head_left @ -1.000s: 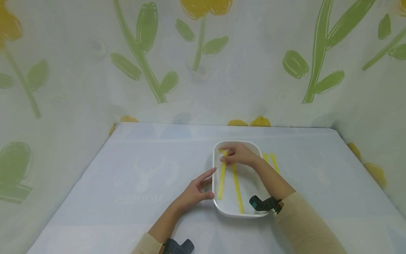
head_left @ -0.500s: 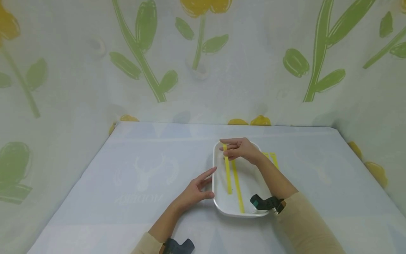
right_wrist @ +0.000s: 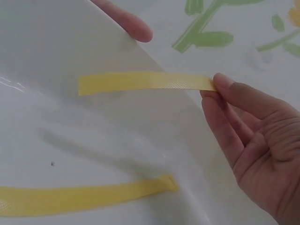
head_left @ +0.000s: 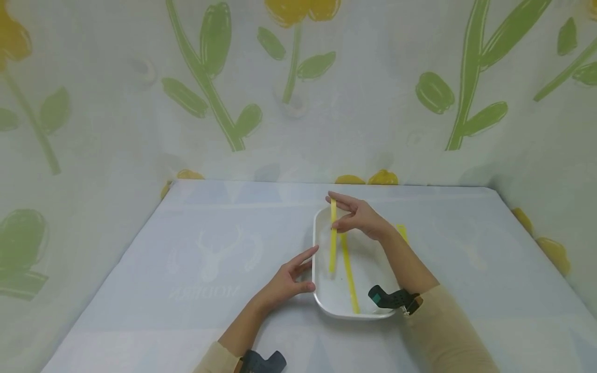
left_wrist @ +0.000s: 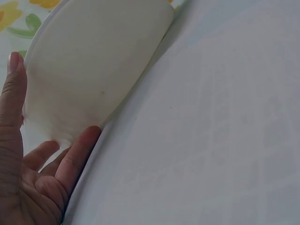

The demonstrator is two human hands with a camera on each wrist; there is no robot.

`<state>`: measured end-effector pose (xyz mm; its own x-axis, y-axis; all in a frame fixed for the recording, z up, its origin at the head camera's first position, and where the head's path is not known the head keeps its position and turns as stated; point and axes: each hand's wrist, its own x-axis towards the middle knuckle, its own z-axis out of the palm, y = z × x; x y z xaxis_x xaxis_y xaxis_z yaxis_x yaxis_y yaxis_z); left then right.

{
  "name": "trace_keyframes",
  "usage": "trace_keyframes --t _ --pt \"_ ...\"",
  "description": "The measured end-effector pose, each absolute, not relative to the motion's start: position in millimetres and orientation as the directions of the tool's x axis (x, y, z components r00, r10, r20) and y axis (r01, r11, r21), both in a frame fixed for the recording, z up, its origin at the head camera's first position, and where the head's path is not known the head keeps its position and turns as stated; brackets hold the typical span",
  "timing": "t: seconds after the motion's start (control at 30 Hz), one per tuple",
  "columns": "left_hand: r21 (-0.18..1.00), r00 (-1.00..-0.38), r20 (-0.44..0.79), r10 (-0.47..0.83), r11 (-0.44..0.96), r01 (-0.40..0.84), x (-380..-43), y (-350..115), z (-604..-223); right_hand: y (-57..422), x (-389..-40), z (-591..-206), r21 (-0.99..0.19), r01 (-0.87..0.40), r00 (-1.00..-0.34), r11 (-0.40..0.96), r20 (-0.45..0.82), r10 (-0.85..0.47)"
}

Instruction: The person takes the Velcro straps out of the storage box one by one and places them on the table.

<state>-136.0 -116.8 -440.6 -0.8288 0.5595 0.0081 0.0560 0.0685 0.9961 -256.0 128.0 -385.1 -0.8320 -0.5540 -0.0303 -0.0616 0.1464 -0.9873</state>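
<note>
The narrow, flat yellow strip [head_left: 333, 251], likely plastic, should handle best with a light pinch and the white, rounded-rectangular tray [head_left: 342, 316] braced. The right hand [head_left: 359, 216] pinches one end between its fingers above the tray; the left hand [head_left: 290, 278], fingers extended, touches the tray's side. The strip looks thin, slightly bowed, finely ribbed partway.

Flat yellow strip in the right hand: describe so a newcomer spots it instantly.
On the pale table sits a white, round-cornered tray. Over it, the right hand pinches the flat yellow strip. It alone is held; another yellow strip lies inside the tray.
</note>
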Motion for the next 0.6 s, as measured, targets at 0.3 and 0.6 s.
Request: trace_keyframes --t 0.3,0.6 --pt "0.997 -0.824 0.029 0.566 0.048 0.068 -136 -116 -440 135 -258 -377 -0.982 -0.095 -0.838 0.166 -0.011 -0.546" --pt "0.997 -0.824 0.021 0.566 0.054 0.063 -135 -115 -438 143 -256 -362 -0.990 -0.086 -0.822 0.114 0.006 -0.569"
